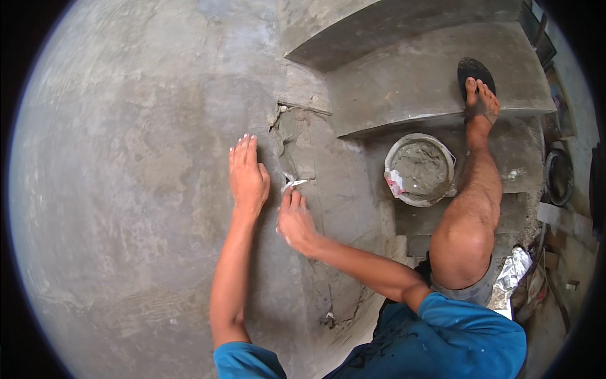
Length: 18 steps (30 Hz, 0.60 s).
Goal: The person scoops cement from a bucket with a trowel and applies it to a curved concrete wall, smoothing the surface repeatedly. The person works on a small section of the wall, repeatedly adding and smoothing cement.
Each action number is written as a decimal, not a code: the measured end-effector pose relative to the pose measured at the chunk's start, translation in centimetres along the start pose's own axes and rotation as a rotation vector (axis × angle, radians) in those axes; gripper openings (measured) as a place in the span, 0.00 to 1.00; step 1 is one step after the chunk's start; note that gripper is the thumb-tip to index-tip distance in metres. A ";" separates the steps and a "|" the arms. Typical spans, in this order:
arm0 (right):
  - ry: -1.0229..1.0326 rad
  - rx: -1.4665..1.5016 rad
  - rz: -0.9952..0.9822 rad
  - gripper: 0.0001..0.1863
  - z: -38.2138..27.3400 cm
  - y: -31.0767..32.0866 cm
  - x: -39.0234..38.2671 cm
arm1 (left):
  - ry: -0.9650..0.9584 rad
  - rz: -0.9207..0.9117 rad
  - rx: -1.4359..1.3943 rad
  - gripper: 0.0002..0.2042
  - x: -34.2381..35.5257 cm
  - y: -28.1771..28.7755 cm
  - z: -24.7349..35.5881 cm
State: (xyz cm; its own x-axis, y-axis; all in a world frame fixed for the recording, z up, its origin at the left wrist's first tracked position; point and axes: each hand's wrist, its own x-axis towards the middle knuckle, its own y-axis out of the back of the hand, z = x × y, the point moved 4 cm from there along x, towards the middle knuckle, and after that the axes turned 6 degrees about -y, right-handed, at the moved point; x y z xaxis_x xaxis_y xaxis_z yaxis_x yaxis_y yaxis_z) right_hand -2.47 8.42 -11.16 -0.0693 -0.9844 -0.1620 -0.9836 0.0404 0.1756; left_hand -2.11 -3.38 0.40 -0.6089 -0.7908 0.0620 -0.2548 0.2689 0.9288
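My left hand (247, 175) lies flat and open against a grey cement wall (126, 189), fingers together and pointing up. Just to its right, my right hand (295, 220) grips a small pale scraping tool (294, 184) whose tip touches a patch of fresh darker mortar (302, 148) along the wall's corner. A broken gap shows at the top of that patch. Both forearms come up from blue sleeves at the bottom edge.
A round bucket of wet grey mortar (420, 169) sits on a concrete step to the right. My bare right leg (470, 215) is bent, its foot in a black sandal (476, 79) on a higher step (416, 76). Clutter and a dark round object (558, 177) lie at far right.
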 end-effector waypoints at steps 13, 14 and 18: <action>0.019 0.442 0.230 0.27 4.2 3.2 -5.0 | -0.009 0.096 -0.162 0.32 0.3 1.1 -0.2; -0.023 0.533 0.275 0.25 4.9 3.2 -4.9 | -0.001 0.107 -0.198 0.32 0.3 1.4 -0.2; -0.390 1.253 -0.113 0.21 7.9 1.9 0.2 | 0.047 0.177 -0.335 0.31 0.0 2.6 -0.5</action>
State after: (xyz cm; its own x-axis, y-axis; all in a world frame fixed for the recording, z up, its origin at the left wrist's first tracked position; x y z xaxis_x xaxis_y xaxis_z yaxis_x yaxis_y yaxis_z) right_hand -5.69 9.70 -18.56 0.1876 -0.8877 -0.4205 -0.4586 0.2994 -0.8367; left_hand -2.41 -2.97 2.97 -0.5841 -0.7749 0.2415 0.1156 0.2150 0.9697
